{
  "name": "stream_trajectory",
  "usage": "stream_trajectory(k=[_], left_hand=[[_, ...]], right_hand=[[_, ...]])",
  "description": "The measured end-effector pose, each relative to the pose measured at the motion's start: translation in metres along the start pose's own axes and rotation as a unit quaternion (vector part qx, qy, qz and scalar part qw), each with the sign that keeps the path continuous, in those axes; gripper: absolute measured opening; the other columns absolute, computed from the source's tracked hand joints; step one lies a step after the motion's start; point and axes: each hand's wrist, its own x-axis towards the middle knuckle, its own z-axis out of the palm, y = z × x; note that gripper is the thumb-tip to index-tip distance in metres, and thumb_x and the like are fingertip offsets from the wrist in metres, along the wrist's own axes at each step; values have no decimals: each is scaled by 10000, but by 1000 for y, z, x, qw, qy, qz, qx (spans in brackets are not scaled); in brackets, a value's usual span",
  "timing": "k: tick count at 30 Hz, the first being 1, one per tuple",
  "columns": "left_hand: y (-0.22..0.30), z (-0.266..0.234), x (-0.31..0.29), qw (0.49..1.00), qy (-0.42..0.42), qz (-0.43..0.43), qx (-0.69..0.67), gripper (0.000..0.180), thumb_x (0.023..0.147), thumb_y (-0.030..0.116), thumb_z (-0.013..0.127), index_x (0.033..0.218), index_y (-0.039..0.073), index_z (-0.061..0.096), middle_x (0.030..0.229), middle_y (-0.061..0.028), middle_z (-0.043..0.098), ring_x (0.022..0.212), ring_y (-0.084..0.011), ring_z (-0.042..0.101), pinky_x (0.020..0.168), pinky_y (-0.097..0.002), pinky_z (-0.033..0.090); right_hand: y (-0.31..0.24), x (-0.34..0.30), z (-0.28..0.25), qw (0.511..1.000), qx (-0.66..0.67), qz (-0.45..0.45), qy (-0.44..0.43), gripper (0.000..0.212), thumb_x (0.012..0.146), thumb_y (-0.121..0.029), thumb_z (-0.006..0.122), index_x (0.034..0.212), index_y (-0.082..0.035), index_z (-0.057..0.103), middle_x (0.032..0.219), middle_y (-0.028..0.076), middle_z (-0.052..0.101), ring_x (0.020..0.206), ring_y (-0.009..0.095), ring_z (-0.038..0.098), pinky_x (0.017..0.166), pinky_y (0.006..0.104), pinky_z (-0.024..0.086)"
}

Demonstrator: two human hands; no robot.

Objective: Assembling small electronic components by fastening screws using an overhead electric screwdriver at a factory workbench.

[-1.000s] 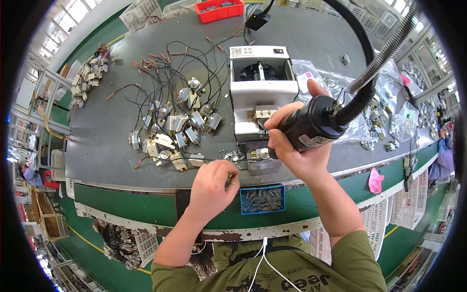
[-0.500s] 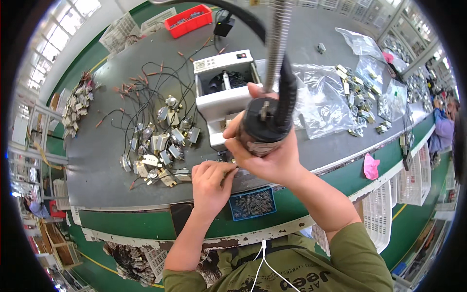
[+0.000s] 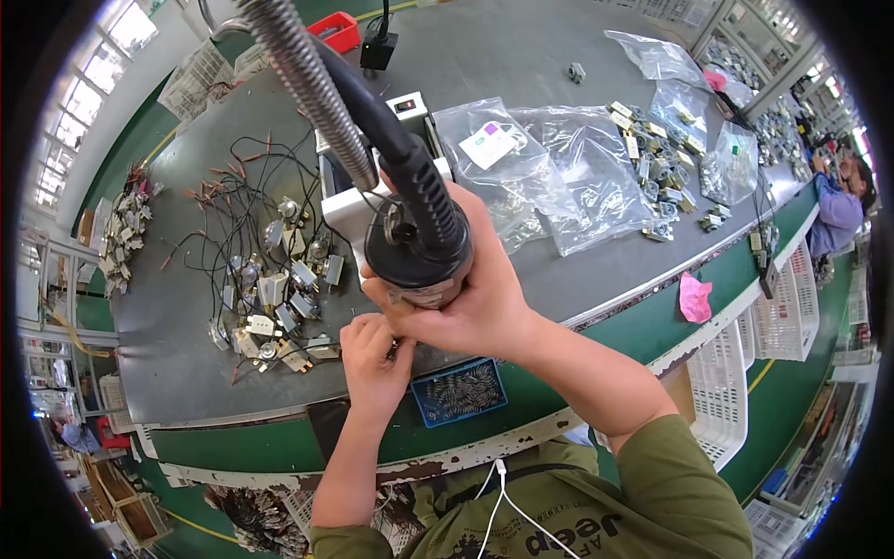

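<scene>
My right hand (image 3: 489, 293) is wrapped round a thick black electric screwdriver (image 3: 419, 256), gripped upright. A coiled metal spring (image 3: 312, 88) and a black cable run up from its top. The driver's lower end and tip are hidden behind my hand. Just below and left of it, my left hand (image 3: 368, 359) is closed in a pinch at the table's near side. A small dark bit shows at its fingertips, too covered to name. Behind the driver stands a white boxy device (image 3: 346, 212), mostly hidden. Close to both hands is a blue tray (image 3: 421, 402) of small metal screws.
Cream-and-metal parts with black wires (image 3: 270, 291) are heaped on the left. Clear plastic bags (image 3: 596, 200) and more metal parts (image 3: 661, 177) lie right. A red bin (image 3: 337, 35) and black adapter (image 3: 378, 51) are at the back. A co-worker (image 3: 840, 200) sits far right.
The whole view has shifted. The screwdriver has moved left with my right hand, its spring now slanting to the upper left, and it covers more of the white device. My left hand still pinches beside it.
</scene>
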Motion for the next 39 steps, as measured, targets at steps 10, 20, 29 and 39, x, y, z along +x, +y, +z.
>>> stream_trajectory(k=[10,20,29,39], left_hand=[[5,2,3,999,-5,30,32,189,710,40,766,843,59,634,886,-57,651,915,-274,622,824,-399,424],[-3,4,0,997,24,72,17,155,759,57,767,872,86,664,972,-16,704,915,-219,667,794,-364,463],[-2,3,-2,997,29,64,21,121,793,80,759,881,105,681,991,-2,720,881,-203,680,773,-336,483],[-2,3,-3,998,16,56,11,115,795,95,746,885,115,678,998,-3,712,888,-206,672,770,-345,480]], right_hand=[[1,1,-2,999,-32,-21,-24,811,785,66,758,1456,4,305,1106,64,594,935,107,661,837,276,535],[-38,10,4,996,60,45,40,995,848,94,622,1556,-97,-52,955,159,674,672,144,650,633,264,553],[-13,-4,1,998,-65,16,-4,994,883,43,646,1564,-143,-53,908,143,655,617,145,614,605,277,545],[-7,-2,9,999,-26,-7,-22,991,866,80,630,1557,-128,-50,905,147,652,616,147,615,606,272,546]])
